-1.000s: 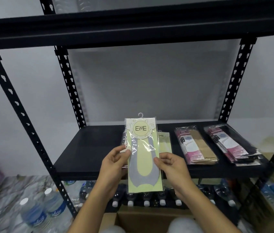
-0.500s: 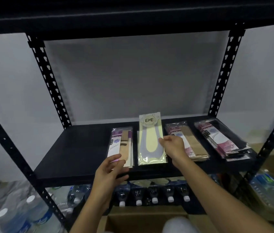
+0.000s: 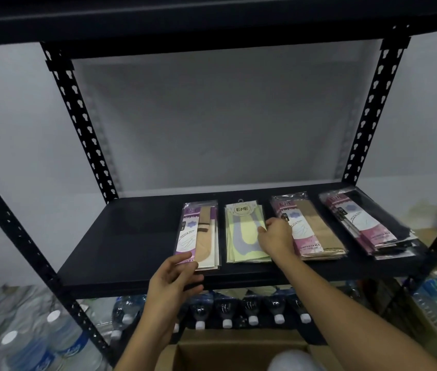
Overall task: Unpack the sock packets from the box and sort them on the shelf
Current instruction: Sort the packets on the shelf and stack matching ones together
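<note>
Several piles of sock packets lie in a row on the black shelf board [image 3: 137,236]. From the left: a purple-and-beige pile [image 3: 198,231], a yellow ENE pile [image 3: 241,236], a pink-and-tan pile [image 3: 311,231] and a pink-and-black pile [image 3: 367,226]. My right hand [image 3: 276,236] lies on the right edge of the top yellow packet, fingers curled on it. My left hand [image 3: 174,274] is at the shelf's front edge, its thumb touching the bottom of the purple pile, fingers spread. The open cardboard box [image 3: 228,354] sits below me.
Black perforated uprights [image 3: 78,116] frame the shelf, with another board overhead. Capped water bottles [image 3: 225,309] lie in a row under the shelf. More bottles [image 3: 32,349] stand at the lower left and right. The left half of the shelf board is bare.
I carried the yellow ENE packet from in front of me onto the yellow pile. My left hand let go of it and moved to the bottom of the purple pile.
</note>
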Demonstrator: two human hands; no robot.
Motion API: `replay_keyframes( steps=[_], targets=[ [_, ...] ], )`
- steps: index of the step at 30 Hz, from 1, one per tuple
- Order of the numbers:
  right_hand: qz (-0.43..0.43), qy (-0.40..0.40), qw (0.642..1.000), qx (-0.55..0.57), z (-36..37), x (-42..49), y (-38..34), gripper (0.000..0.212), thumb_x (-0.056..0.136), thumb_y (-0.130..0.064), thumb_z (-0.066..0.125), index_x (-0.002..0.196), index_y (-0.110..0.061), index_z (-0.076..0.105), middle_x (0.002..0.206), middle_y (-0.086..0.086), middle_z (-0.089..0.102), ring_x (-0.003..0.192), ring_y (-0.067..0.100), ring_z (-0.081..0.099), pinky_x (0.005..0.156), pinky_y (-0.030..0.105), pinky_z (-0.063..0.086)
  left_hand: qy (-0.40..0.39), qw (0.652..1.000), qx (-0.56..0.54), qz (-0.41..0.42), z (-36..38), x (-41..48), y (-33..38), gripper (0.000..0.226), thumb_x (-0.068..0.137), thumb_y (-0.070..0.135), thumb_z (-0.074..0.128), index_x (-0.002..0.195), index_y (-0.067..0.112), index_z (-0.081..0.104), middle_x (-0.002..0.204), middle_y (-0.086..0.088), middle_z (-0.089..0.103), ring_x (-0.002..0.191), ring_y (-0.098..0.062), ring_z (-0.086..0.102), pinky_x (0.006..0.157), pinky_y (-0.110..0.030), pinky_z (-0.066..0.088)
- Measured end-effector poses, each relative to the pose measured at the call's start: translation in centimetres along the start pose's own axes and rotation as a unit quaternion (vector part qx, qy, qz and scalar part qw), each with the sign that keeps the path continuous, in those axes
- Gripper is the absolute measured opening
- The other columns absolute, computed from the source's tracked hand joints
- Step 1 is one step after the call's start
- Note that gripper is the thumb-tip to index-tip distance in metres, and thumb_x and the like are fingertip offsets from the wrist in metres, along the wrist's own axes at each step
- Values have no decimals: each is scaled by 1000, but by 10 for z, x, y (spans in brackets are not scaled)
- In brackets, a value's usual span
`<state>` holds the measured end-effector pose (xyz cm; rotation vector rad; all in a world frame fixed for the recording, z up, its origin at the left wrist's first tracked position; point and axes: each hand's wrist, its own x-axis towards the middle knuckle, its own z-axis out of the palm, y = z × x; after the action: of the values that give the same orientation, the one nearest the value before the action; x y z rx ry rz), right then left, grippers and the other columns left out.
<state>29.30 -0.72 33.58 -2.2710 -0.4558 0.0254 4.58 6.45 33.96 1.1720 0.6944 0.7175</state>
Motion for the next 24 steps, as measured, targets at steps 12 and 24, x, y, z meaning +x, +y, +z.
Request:
replay_keyframes(
  steps=[12,24],
  targets=[
    [-121,-176,977,7,47,-60,-66,41,90,-30,59,122,-4,58,122,11,58,109,26,58,93,33,50,99,926,359,58,-22,78,-2,46,90,20,67,132,4,56,122,-11,66,100,-18,61,86,-27,45],
    [-57,-164,975,-135,79,-71,-76,34,86,-24,64,115,-8,58,123,14,52,117,29,43,93,30,41,54,918,391,34,-10,87,-4,24,82,10,68,105,4,73,96,-8,76,80,-15,68,54,-9,43]
  ],
)
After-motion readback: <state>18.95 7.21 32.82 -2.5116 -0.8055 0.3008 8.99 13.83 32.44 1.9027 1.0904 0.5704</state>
